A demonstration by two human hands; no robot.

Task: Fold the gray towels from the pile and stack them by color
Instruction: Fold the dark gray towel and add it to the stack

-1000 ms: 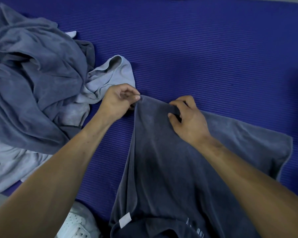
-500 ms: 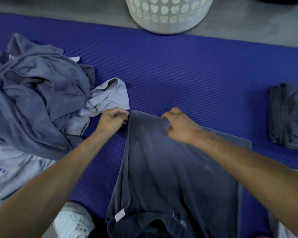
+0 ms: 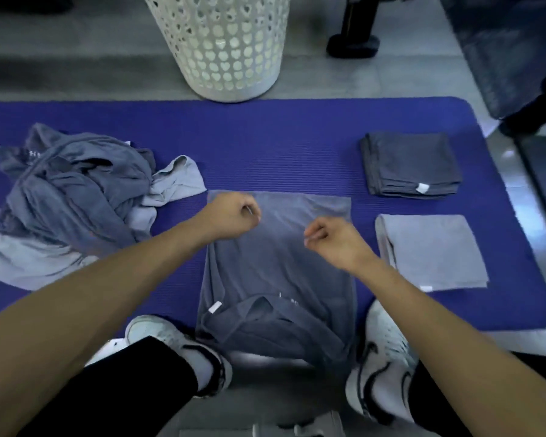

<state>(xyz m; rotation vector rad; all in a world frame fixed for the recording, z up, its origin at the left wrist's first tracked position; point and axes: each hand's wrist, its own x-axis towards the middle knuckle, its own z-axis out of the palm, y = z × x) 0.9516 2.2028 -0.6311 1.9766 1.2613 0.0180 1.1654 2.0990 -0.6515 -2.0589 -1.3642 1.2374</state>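
While I crouch at the blue mat [image 3: 265,146], dark gray towel [image 3: 278,272] lies flat between my shoes. Left hand [image 3: 230,219] and right hand [image 3: 328,241] hover above it, fingers curled, gripping nothing. Unfolded pile [image 3: 70,197] left; dark stack [image 3: 410,164] and light folded towel [image 3: 432,250] right.

A ribbed, matt blue foam mat [image 3: 265,146] carries soft terry-cloth towels: a dark gray towel [image 3: 278,272] at its centre, a rumpled cloth pile [image 3: 67,197] to its left, folded stacks in dark gray [image 3: 410,162] and pale gray [image 3: 432,250] to its right. Behind the mat stands a perforated white plastic basket [image 3: 230,45] on smooth gray flooring [image 3: 76,58].
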